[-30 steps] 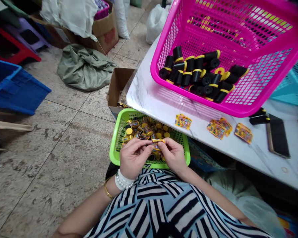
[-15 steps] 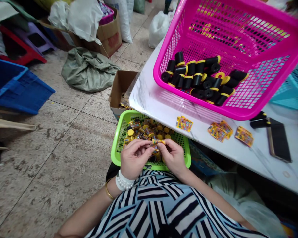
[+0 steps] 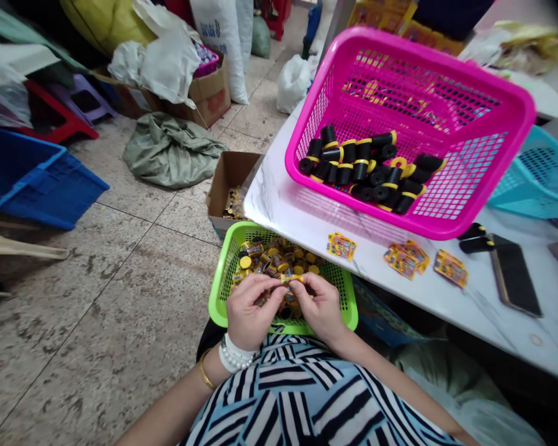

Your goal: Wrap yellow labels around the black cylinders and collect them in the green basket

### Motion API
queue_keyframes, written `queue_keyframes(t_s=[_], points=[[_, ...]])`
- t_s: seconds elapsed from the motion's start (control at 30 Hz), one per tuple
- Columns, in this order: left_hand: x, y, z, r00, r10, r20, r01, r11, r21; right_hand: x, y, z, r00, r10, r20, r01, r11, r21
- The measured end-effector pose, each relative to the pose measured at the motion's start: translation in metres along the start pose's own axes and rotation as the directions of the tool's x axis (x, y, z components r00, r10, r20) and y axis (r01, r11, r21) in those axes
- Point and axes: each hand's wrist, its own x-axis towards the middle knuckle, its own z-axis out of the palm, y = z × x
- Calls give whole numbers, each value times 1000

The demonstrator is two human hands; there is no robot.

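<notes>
My left hand and my right hand meet over a green basket. Their thumbs and fingertips pinch a small yellow printed label from both sides. Whether a cylinder lies inside the label is hidden by my fingers. Beneath, the basket holds many small cylinders with yellow caps and printed wraps. To the right on the white table lie a printed label, an overlapping pile of labels and another small stack of labels.
A pink basket with black, yellow-rimmed cylinders stands on the table. Right of it are a phone, two black cylinders and a blue basket. A cardboard box and blue crate stand on the floor.
The camera view has tilted, so the table and baskets appear lower. Both hands stay over the green basket, still pinching the label, with slight finger movement.
</notes>
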Motion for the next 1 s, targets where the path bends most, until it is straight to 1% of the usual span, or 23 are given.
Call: queue_keyframes(t_s=[0.07,0.13,0.17,0.23,0.3,0.4,0.43,0.5,0.53,0.6,0.63,0.67,0.7,0.77,0.8,0.83,0.87,0.9,0.97,1.0], points=[[3,1,0,1000,-9,-15,9,999,-37,2,-5,-1,995,-91,39,91,996,-2],[6,3,-2,999,-42,-9,41,996,-80,4,-11,-4,979,-178,95,175,984,42],[8,4,-3,997,-75,9,76,992,-103,5,-13,-5,972,-205,110,199,978,68],[14,6,-8,983,-170,74,180,969,-166,8,-15,-8,971,-218,95,209,973,95],[20,7,-13,942,-292,166,326,912,-249,13,-16,-10,977,-207,53,200,974,106],[29,7,-18,852,-442,282,522,769,-370,20,-20,-11,972,-234,15,232,967,102],[31,7,-18,829,-468,306,558,728,-398,21,-23,-12,968,-251,17,249,964,90],[33,7,-18,807,-482,342,590,693,-415,23,-34,-15,956,-285,62,282,958,54],[33,7,-19,804,-478,354,592,695,-408,25,-40,-18,944,-310,109,308,951,36],[31,7,-20,801,-473,367,594,703,-392,36,-54,-31,904,-365,221,372,928,10],[30,8,-23,799,-477,366,597,703,-387,46,-61,-40,885,-389,255,405,914,-9],[29,8,-26,801,-483,352,595,704,-387,60,-68,-51,877,-404,259,427,904,-37],[28,9,-30,811,-487,325,584,711,-391,77,-75,-63,888,-401,224,429,898,-97],[26,10,-39,837,-487,248,547,734,-403,121,-85,-87,916,-397,61,398,877,-267],[25,10,-44,848,-489,206,528,739,-419,143,-88,-97,927,-375,7,349,857,-379],[25,9,-48,852,-495,172,515,733,-444,164,-91,-104,945,-328,-18,275,820,-502],[23,8,-52,846,-508,159,518,716,-468,182,-93,-108,972,-234,1,186,771,-609],[22,5,-54,833,-526,173,537,692,-481,196,-94,-108,987,-155,32,135,724,-676],[18,-1,-57,807,-549,216,578,661,-479,211,-93,-98,994,-104,41,101,673,-733],[15,-6,-57,789,-559,255,608,645,-463,214,-92,-90,994,-88,62,105,665,-739]])
